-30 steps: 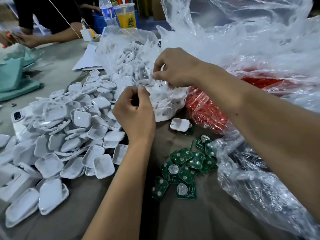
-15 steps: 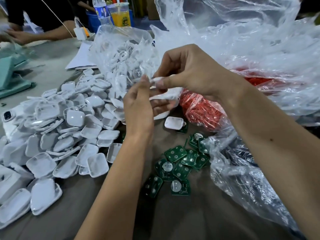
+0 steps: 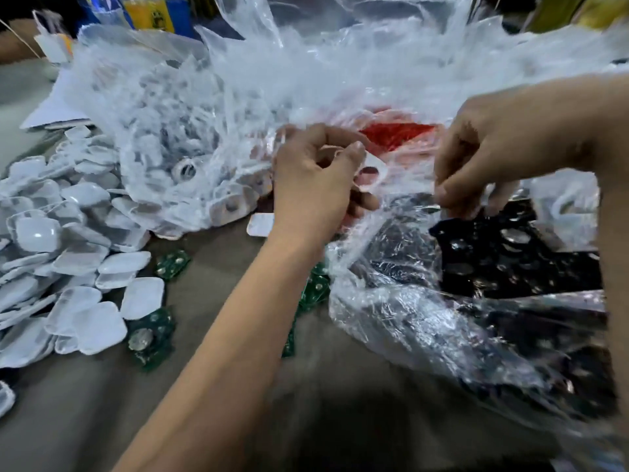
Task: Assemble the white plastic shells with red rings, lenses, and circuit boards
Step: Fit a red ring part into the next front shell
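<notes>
From twelve to three o'clock I have a big heap of clear plastic bags [image 3: 340, 73] filling the far side of the table [image 3: 102, 420]. One bag at eleven o'clock holds white shell parts [image 3: 177, 155]; another at one o'clock shows red rings [image 3: 396, 134] through the film; a third at four o'clock lies over dark parts with small round lenses [image 3: 510, 253], as best I can judge through the blur. At nine o'clock a loose pile of white shells [image 3: 58, 253] spreads across the table, and green circuit boards [image 3: 151, 335] lie scattered between that pile and my left forearm.

My left hand [image 3: 316, 185] sits near centre, fingers curled, gripping a white shell piece with a round opening [image 3: 371, 172] between thumb and fingertips. My right hand [image 3: 490, 155] at three o'clock pinches the edge of the clear film over the dark parts; whether it also has a part in the pinch I cannot tell.

I judge the step in hand is fetching the next component for the held shell, most likely a lens. The next move calls for opening the film enough to reach in, taking one part, and bringing it squarely to the shell's opening without loosening the left grip.
</notes>
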The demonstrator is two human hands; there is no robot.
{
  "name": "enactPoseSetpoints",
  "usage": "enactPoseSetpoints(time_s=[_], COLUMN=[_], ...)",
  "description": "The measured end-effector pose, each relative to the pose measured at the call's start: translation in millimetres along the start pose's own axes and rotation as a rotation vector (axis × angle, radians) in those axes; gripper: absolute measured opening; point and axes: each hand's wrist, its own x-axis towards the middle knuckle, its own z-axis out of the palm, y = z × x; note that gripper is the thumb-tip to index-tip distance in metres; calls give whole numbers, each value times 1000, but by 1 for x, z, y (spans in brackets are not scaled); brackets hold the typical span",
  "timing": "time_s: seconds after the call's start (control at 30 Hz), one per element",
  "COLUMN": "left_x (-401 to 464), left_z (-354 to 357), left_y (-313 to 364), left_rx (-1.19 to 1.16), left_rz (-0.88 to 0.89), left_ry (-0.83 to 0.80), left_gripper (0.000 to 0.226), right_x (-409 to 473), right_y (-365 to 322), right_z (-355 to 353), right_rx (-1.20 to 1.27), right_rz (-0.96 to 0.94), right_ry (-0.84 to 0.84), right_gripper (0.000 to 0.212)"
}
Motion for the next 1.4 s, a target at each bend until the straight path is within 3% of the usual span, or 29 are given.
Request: enactPoseSetpoints(time_s=[0.1,0.27,0.47,0.77,0.93,1.03,1.13,1.2,1.27,1.4], left_x=[0,-1,1,6,8,10,10,12,13,14], left_z=[24,43,30,-2,-17,-24,-29,-32,-35,-49], left_y=[-2,-7,-15,-18,-18,-21,-23,-23,-23,-22], left_rx=[48,28,71,104,72,85,77,62,42,45], left_rz=[-43,-72,-39,-69,-92,-74,-64,-82,-98,-79], left_ry=[-91,-149,-136,-60,0,16,11,35,62,73], left_gripper=[7,12,34,16,13,14,17,20,26,30], right_x=[-6,-2,-8,-31,-22,-6,14,33,54,91], right_y=[14,17,18,-14,-24,-40,-56,-64,-63,-55], right_z=[12,36,28,11,0,-3,-10,-11,-1,30], right_rx=[-59,-125,-151,-119,2,-71,-44,-179,-354,-401], right_rz=[177,179,150,125,-19,-132,-163,-73,37,39], right_ry=[-43,-7,10,118,362,553,716,566,389,529], right_gripper=[8,28,19,35,12,30,34,34,19,6])
